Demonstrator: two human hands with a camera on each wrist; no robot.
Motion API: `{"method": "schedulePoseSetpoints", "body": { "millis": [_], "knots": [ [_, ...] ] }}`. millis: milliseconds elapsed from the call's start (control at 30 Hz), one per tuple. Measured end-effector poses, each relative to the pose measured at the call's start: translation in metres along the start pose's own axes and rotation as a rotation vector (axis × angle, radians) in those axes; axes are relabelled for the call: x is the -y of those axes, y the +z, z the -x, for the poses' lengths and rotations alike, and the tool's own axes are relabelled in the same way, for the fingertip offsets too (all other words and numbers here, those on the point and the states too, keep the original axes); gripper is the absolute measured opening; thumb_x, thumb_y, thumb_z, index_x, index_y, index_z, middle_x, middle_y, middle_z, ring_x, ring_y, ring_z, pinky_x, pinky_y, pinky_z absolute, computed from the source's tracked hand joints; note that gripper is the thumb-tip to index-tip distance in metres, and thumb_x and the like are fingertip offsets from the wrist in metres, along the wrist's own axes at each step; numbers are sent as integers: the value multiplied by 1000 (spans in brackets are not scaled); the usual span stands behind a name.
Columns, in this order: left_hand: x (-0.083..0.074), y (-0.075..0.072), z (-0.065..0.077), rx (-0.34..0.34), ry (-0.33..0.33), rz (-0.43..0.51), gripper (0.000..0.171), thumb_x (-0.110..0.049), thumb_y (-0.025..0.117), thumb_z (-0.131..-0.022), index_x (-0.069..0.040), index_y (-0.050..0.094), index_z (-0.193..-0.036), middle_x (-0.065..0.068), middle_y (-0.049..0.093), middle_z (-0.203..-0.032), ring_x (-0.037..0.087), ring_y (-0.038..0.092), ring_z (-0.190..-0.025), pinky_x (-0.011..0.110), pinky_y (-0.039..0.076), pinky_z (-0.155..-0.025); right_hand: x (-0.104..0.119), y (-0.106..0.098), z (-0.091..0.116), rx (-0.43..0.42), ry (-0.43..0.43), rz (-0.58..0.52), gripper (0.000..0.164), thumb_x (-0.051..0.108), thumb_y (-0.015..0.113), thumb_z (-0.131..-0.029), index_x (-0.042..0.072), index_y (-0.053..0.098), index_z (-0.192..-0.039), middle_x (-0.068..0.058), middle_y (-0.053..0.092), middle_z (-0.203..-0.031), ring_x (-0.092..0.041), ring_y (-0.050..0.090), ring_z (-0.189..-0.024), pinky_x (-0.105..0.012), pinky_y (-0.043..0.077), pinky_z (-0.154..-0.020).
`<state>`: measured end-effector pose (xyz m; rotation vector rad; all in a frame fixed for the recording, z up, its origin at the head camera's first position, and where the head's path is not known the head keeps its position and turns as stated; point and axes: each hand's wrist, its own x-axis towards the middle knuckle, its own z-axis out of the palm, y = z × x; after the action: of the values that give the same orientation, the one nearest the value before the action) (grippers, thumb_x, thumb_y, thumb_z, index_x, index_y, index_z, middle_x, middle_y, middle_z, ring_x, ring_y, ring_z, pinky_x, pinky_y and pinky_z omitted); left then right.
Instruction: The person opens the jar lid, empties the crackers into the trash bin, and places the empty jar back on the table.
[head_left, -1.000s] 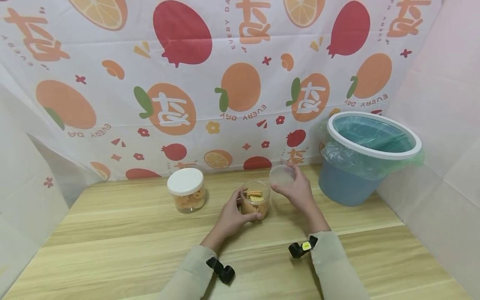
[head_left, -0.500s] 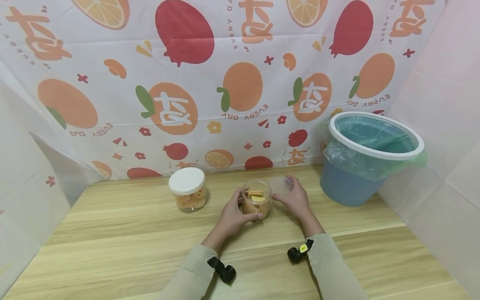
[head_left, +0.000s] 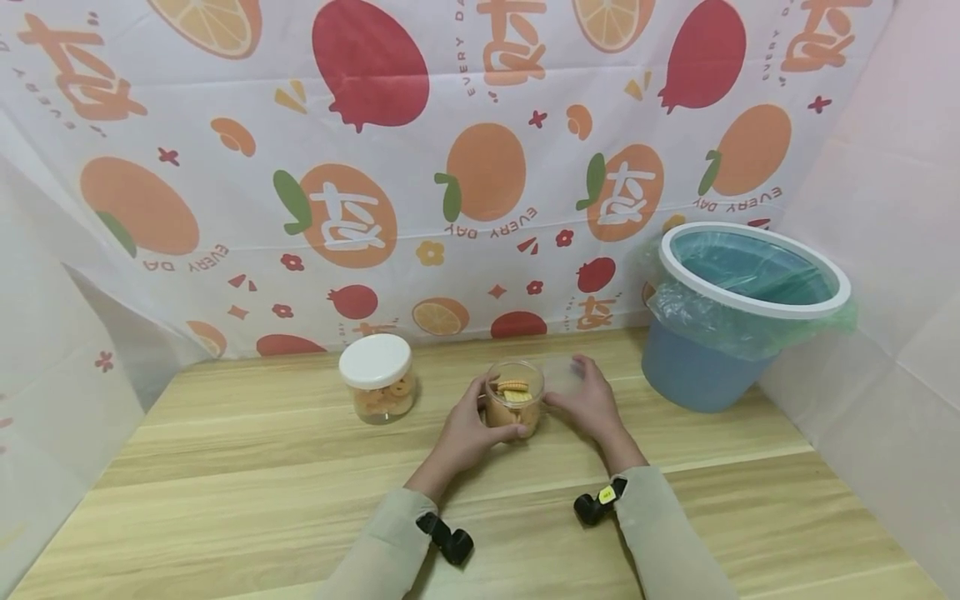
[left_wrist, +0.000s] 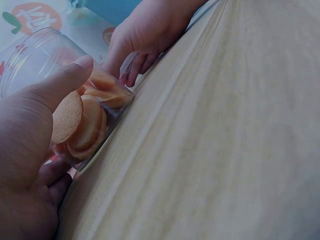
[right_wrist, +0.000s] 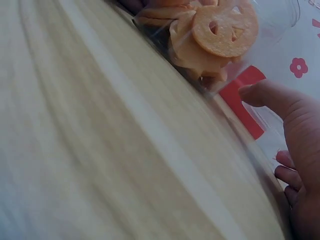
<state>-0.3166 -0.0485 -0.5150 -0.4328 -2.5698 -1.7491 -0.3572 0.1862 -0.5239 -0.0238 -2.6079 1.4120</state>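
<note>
An uncapped clear jar of cookies [head_left: 513, 408] stands on the table, gripped round its side by my left hand [head_left: 467, 429]. The left wrist view shows its thumb [left_wrist: 70, 75] across the jar wall, with round cookies [left_wrist: 80, 122] behind the plastic. Just right of the jar, my right hand [head_left: 592, 407] holds a translucent round lid [head_left: 562, 375] between thumb and fingers, low over the tabletop. In the right wrist view the thumb [right_wrist: 265, 96] is beside the jar's base, and a cookie with cut-out holes [right_wrist: 225, 30] shows through the wall.
A second jar [head_left: 377, 379] with a white lid and ring-shaped cookies stands to the left. At the back right is a blue bin [head_left: 701, 375] with a white rim and green liner. A fruit-print cloth [head_left: 480, 275] hangs behind the wooden table [head_left: 262, 483].
My right hand has come down with the translucent lid from beside the jar's rim to near the tabletop. The left hand still grips the jar in the same place.
</note>
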Motion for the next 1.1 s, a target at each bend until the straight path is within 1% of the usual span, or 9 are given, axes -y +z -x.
{"method": "schedulePoseSetpoints", "body": {
  "millis": [167, 300, 400, 533, 700, 867, 1100],
  "knots": [
    [1, 0, 0, -1, -1, -9, 97, -40, 91, -73, -23, 39, -153, 5, 55, -148, 29, 54, -134, 52, 44, -111, 2, 2, 1, -5, -7, 39, 98, 35, 86, -73, 5, 36, -152, -23, 45, -152, -41, 43, -142, -56, 36, -118],
    [0, 0, 0, -1, -7, -19, 98, -41, 91, -72, -23, 39, -153, 6, 56, -147, 28, 55, -134, 51, 43, -112, 3, 3, 2, 18, -6, 103, 99, 39, 85, -71, 7, 37, -151, -21, 46, -151, -40, 46, -139, -57, 40, -115],
    [-1, 0, 0, -1, -11, -23, 99, -41, 92, -72, -22, 39, -153, 6, 56, -147, 29, 55, -134, 52, 43, -112, 2, 5, 1, 28, -22, 152, 98, 40, 84, -71, 6, 38, -150, -21, 48, -150, -40, 48, -137, -57, 41, -113],
    [-3, -1, 2, -5, -13, -22, 99, -41, 92, -72, -23, 39, -153, 6, 57, -146, 29, 55, -132, 52, 44, -110, 2, 6, 1, 28, -38, 175, 97, 40, 85, -72, 4, 39, -149, -22, 49, -149, -40, 49, -136, -57, 42, -112],
    [-4, -1, 3, -7, -6, -25, 98, -40, 92, -72, -25, 39, -153, 6, 57, -144, 28, 56, -130, 51, 45, -109, 3, 7, 2, 27, -41, 197, 97, 43, 84, -73, 3, 40, -149, -22, 49, -149, -40, 50, -136, -57, 43, -111],
    [-4, -1, 3, -3, -5, -15, 98, -39, 92, -72, -26, 38, -153, 5, 56, -146, 28, 56, -131, 51, 45, -109, 3, 7, 1, 27, -42, 246, 97, 47, 84, -73, 2, 42, -148, -23, 49, -149, -40, 50, -136, -56, 43, -112],
    [-4, -2, 2, -3, -5, -18, 97, -39, 91, -73, -25, 39, -153, 6, 56, -147, 29, 55, -132, 51, 45, -109, 4, 7, 2, 18, -61, 297, 96, 49, 83, -76, -3, 44, -146, -25, 49, -148, -41, 50, -135, -56, 43, -111]
  ]
}}
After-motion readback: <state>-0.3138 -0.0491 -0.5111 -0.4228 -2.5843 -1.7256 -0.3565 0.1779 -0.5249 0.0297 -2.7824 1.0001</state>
